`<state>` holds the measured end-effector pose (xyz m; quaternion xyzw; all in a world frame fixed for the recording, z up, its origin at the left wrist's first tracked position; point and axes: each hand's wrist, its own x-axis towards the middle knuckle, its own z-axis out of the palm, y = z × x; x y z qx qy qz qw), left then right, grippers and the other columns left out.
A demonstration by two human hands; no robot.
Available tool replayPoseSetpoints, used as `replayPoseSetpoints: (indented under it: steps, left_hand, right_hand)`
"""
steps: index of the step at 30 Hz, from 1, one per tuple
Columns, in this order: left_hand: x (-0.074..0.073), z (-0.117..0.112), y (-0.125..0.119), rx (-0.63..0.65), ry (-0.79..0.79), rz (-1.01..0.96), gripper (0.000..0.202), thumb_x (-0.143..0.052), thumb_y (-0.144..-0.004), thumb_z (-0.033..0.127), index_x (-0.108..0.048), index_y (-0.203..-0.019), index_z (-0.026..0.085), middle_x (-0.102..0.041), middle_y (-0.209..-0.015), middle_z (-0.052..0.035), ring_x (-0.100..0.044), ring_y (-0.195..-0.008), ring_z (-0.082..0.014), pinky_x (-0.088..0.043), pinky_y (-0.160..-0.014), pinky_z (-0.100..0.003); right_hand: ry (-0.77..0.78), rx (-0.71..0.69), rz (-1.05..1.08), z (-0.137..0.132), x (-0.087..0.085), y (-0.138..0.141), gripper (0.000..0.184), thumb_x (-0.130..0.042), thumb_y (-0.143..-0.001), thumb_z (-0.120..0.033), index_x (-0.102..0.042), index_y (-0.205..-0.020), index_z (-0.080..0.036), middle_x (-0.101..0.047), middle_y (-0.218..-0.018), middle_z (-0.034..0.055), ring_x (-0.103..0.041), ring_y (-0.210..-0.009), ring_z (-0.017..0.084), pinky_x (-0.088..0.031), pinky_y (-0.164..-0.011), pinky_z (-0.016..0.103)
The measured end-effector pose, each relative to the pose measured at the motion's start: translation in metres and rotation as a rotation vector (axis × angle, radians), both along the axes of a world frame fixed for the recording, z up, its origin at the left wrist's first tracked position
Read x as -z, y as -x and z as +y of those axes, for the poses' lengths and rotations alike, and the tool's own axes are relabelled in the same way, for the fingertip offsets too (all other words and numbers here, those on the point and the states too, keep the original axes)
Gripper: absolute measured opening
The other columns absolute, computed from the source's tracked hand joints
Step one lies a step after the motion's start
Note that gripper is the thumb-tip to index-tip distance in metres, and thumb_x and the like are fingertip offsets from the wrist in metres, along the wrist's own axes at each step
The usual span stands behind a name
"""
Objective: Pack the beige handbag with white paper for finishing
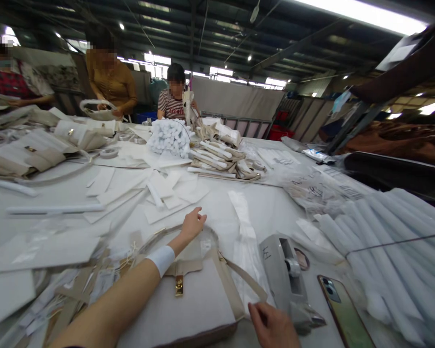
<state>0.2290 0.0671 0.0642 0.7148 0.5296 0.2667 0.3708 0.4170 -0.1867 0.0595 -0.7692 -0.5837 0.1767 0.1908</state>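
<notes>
A pale grey-beige handbag [199, 302] with a gold clasp [179, 286] lies in front of me. Its shoulder strap [244, 275] curves out on the right. My left hand [193, 223], with a white band [161, 258] around the wrist, reaches across the top of the bag. Its index finger and thumb stand apart beside the upper strap, with nothing visible between them. Close to the bag's lower right corner and the strap's bend is my right hand [273, 326], its fingers curled in. Whatever those fingers hold, if anything, is hidden.
Right of the bag stand a grey tape dispenser [284, 270], a phone [344, 309] and a bundle of white foam rolls [391, 256]. Tags and straps [83, 290] lie left. Paper sheets [166, 188] and stacked bag parts [224, 159] spread behind. Several people work across the table.
</notes>
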Motion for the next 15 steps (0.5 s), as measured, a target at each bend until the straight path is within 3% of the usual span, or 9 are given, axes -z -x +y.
replayPoseSetpoints:
  steps: [3, 5, 7, 9, 12, 13, 15]
  left_hand:
    - [-0.025, -0.004, 0.017, 0.075, -0.009, 0.005, 0.042, -0.046, -0.089, 0.038, -0.057, -0.123, 0.016, -0.069, -0.104, -0.0092, -0.064, -0.089, -0.0197, -0.047, -0.086, -0.031]
    - [-0.045, -0.020, 0.032, 0.150, -0.014, 0.008, 0.041, -0.051, -0.086, 0.041, -0.061, -0.118, 0.018, -0.068, -0.108, -0.0086, -0.063, -0.094, -0.0210, -0.046, -0.088, -0.031]
    - [-0.063, -0.051, 0.048, 0.258, -0.020, 0.018, 0.043, -0.055, -0.084, 0.046, -0.062, -0.117, 0.020, -0.067, -0.114, -0.0079, -0.063, -0.097, -0.0224, -0.047, -0.090, -0.032]
    - [-0.074, -0.092, 0.063, 0.410, -0.048, 0.065, 0.053, -0.057, -0.082, 0.052, -0.057, -0.126, 0.023, -0.061, -0.126, -0.0083, -0.057, -0.111, -0.0260, -0.043, -0.099, -0.038]
    - [-0.063, -0.153, 0.080, 0.557, -0.135, 0.285, 0.086, -0.074, -0.065, 0.056, -0.039, -0.140, 0.031, -0.045, -0.142, -0.0138, -0.039, -0.129, -0.0412, -0.024, -0.106, -0.065]
    - [-0.053, -0.168, 0.084, 0.596, -0.141, 0.367, 0.090, -0.076, -0.066, 0.049, -0.033, -0.143, 0.032, -0.040, -0.145, -0.0173, -0.033, -0.131, -0.0464, -0.019, -0.102, -0.072]
    - [-0.029, -0.188, 0.088, 0.598, -0.152, 0.490, 0.081, -0.071, -0.075, 0.029, -0.029, -0.144, 0.036, -0.033, -0.147, -0.0184, -0.027, -0.133, -0.0489, -0.019, -0.097, -0.077]
  right_hand:
    - [0.015, -0.009, 0.021, 0.015, -0.025, -0.012, 0.059, -0.039, -0.083, -0.063, -0.045, -0.042, -0.021, -0.051, -0.042, 0.0014, -0.049, -0.046, 0.015, -0.035, -0.051, 0.027]
    - [0.004, 0.059, 0.068, 0.020, -0.040, -0.021, 0.060, -0.039, -0.081, -0.066, -0.049, -0.043, -0.021, -0.051, -0.042, 0.0012, -0.051, -0.046, 0.016, -0.037, -0.050, 0.027]
    - [-0.049, 0.156, 0.063, 0.022, -0.046, -0.028, 0.055, -0.040, -0.079, -0.067, -0.061, -0.055, -0.022, -0.062, -0.053, 0.0029, -0.059, -0.055, 0.020, -0.043, -0.055, 0.028]
    - [-0.069, 0.170, 0.067, 0.022, -0.039, -0.029, 0.050, -0.043, -0.077, -0.064, -0.071, -0.077, -0.022, -0.073, -0.076, 0.0064, -0.066, -0.071, 0.025, -0.048, -0.064, 0.031]
    - [-0.008, 0.058, 0.158, 0.018, -0.015, -0.012, 0.051, -0.042, -0.078, -0.054, -0.070, -0.100, -0.018, -0.071, -0.104, 0.0117, -0.066, -0.094, 0.028, -0.051, -0.078, 0.034]
    - [0.020, 0.002, 0.200, 0.015, -0.007, -0.004, 0.050, -0.038, -0.081, -0.050, -0.069, -0.103, -0.017, -0.070, -0.106, 0.0122, -0.066, -0.097, 0.026, -0.050, -0.081, 0.033]
    - [0.071, -0.115, 0.251, 0.013, 0.002, 0.010, 0.047, -0.031, -0.086, -0.042, -0.068, -0.099, -0.017, -0.072, -0.100, 0.0113, -0.067, -0.093, 0.023, -0.049, -0.080, 0.030]
